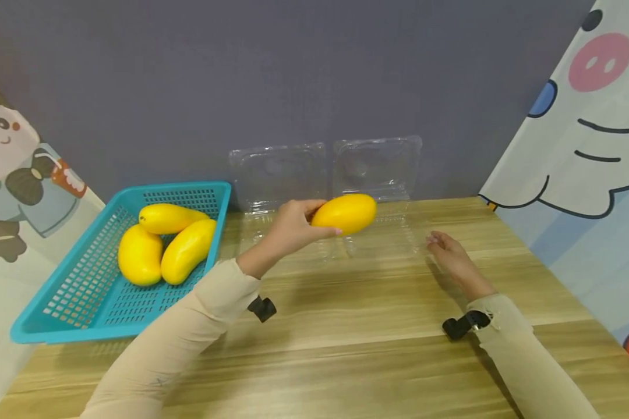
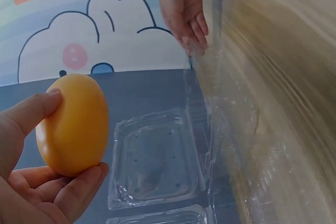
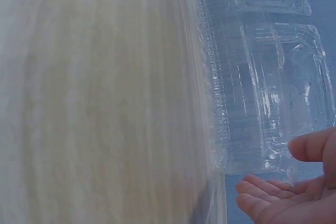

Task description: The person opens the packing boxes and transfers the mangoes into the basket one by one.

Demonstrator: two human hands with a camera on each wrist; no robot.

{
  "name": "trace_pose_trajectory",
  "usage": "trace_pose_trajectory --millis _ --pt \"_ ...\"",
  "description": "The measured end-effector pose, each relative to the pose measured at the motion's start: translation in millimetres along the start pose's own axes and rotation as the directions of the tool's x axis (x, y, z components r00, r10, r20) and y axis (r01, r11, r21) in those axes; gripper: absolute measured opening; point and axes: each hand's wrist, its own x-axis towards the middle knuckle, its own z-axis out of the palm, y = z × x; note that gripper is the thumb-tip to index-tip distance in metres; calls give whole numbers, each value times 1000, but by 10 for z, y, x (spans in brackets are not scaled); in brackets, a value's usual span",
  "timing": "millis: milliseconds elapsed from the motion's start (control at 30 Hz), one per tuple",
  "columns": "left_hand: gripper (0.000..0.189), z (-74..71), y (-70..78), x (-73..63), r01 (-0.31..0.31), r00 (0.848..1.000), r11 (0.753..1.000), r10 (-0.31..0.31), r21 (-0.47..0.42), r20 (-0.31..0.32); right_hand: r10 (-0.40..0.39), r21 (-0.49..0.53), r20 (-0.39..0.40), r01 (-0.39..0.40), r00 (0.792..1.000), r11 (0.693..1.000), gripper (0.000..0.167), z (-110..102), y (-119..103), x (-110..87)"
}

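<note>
My left hand (image 1: pixel 293 227) grips a smooth yellow mango (image 1: pixel 348 213) around one end, thumb on the near side and fingers behind. The mango is held up above two clear plastic clamshell boxes, whose raised lids stand at the back: a left lid (image 1: pixel 278 174) and a right lid (image 1: pixel 377 166). In the left wrist view the thumb and fingers press opposite sides of the mango (image 2: pixel 76 124). My right hand (image 1: pixel 455 259) is beside the right box, holding nothing. Its fingers (image 3: pixel 273 192) are relaxed with the thumb apart, close to the box's edge in the right wrist view.
A blue-green perforated basket (image 1: pixel 84 334) stands on the left with three more mangoes (image 1: pixel 140 256) inside. The wooden table (image 1: pixel 346 372) meets a grey wall panel (image 1: pixel 293 70) at the back. Cartoon-printed sheets (image 1: pixel 587 174) flank both sides.
</note>
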Motion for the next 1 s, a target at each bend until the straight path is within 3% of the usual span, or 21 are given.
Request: trace_pose_trajectory --millis 267,633,867,1000 --pt "59 -144 -4 -224 -14 1000 1000 14 -21 -13 -4 6 -8 4 1000 1000 60 -6 -27 -14" --pt "58 -304 -161 -537 3 997 1000 -4 -2 -79 7 5 -12 -7 1000 1000 60 12 -55 -14" --pt "68 -536 -236 -780 76 991 996 -81 -46 -106 5 19 -6 -5 1000 1000 60 17 -37 -25" --pt "70 -687 -269 -895 92 987 996 -91 -2 -130 5 13 -3 -5 1000 1000 60 9 -16 -16"
